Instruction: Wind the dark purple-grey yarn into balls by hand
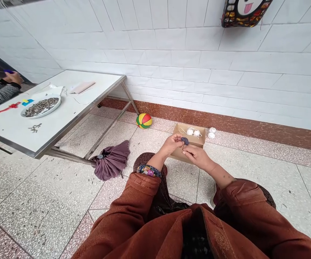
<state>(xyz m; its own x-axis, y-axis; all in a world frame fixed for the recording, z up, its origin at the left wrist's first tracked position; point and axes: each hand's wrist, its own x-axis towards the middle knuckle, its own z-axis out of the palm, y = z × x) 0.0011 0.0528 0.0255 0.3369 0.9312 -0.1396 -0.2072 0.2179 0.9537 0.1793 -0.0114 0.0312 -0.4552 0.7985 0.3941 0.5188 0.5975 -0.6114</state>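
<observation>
My left hand (173,144) pinches a small ball of dark blue-grey yarn (184,140) between thumb and fingers, above a cardboard box. Close below the ball, my right hand (197,157) has its fingers closed at a short dark strand running down from it. Beneath both hands the open cardboard box (182,157) stands on the floor. White yarn balls (193,132) with loose strands lie in its far part. Outside the box, by the wall, are two more white balls (211,133).
At the left a white table (71,118) carries a plate of sunflower seeds (40,107) and a pink cloth (82,87). A striped ball (143,121) and a purple gathered bag (112,160) lie on the floor. Another person's hand (13,77) shows at far left. A basket (245,14) hangs on the wall.
</observation>
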